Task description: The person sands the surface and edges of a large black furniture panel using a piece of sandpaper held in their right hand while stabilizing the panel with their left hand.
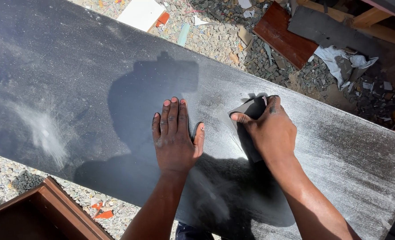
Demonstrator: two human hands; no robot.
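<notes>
A long black stone slab (73,84), speckled and dusted with white powder, lies across the view. My left hand (175,138) rests flat on it, palm down, fingers together and pointing away from me. Just to its right, my right hand (268,129) presses a dark grey sheet of sandpaper (246,111) against the slab, thumb stretched over the sheet's near edge. Most of the sheet is hidden under that hand. My shadow falls over the slab around both hands.
Gravel and rubble (215,35) cover the ground beyond the slab, with a white board (140,13), a reddish-brown panel (284,33), timber pieces (370,20) and crumpled paper (339,60). A brown wooden frame (51,209) sits at the lower left.
</notes>
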